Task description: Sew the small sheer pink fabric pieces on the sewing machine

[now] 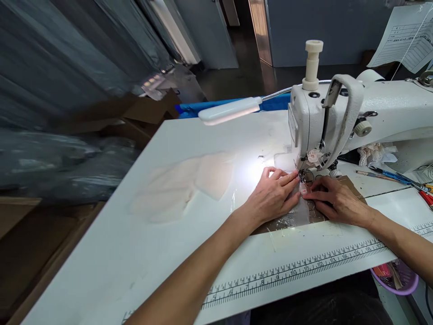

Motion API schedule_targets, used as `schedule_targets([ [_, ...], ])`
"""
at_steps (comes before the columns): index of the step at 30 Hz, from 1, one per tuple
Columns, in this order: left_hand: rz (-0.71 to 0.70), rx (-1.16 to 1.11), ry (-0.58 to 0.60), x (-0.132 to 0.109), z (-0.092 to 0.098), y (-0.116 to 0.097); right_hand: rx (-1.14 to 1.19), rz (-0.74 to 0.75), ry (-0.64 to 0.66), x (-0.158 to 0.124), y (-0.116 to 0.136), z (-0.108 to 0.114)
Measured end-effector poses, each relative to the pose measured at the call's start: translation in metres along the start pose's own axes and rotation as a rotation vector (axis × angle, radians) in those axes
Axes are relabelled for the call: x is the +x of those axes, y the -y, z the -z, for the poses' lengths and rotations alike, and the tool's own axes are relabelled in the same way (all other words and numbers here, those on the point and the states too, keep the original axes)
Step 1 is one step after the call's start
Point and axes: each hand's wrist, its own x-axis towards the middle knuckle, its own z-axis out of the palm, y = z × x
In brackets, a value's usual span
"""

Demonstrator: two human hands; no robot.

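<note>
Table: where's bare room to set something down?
Bare tabletop: between pale cloth, left forearm and the table's left edge; another patch between cloth and lamp. Crowded: left hand and right hand at the sewing machine; tools further right.

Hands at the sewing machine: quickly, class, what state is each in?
Left hand: open, laid beside the presser foot.
Right hand: fingertips at the sheer fabric; cannot tell whether it grips.

Left hand (275, 193), right hand (340, 201) touching sheer material (300, 215) at sewing machine (306, 119); pale fabric (171, 187) on table (101, 271).
</note>
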Motion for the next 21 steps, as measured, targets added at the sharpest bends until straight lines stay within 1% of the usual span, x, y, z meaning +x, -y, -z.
schedule_targets([
  [6,0.009,0.120,0.078,0.001,0.009,-0.011,0.018,0.015,0.010,-0.001,-0.001,0.001],
  [9,-0.016,0.113,0.079,0.000,0.011,-0.011,0.009,0.040,0.010,-0.001,-0.002,0.002],
  [10,-0.028,0.098,0.055,0.000,0.011,-0.009,0.007,0.047,0.009,-0.001,-0.001,0.003],
  [12,-0.023,0.071,-0.041,0.001,0.011,-0.004,0.008,0.053,0.006,-0.001,-0.001,0.003],
  [14,0.028,0.070,-0.141,0.006,0.011,0.003,0.011,0.048,0.010,-0.001,0.000,0.003],
  [15,0.061,0.082,-0.163,0.010,0.010,0.007,0.013,0.045,0.013,-0.001,0.000,0.003],
  [16,0.087,0.099,-0.156,0.014,0.009,0.011,0.014,0.042,0.017,-0.001,0.000,0.003],
  [18,0.102,0.113,-0.069,0.025,0.007,0.020,0.016,0.032,0.021,-0.001,0.001,0.003],
  [21,0.054,0.060,0.068,0.040,0.001,0.033,0.027,0.017,0.026,0.000,0.001,0.003],
])
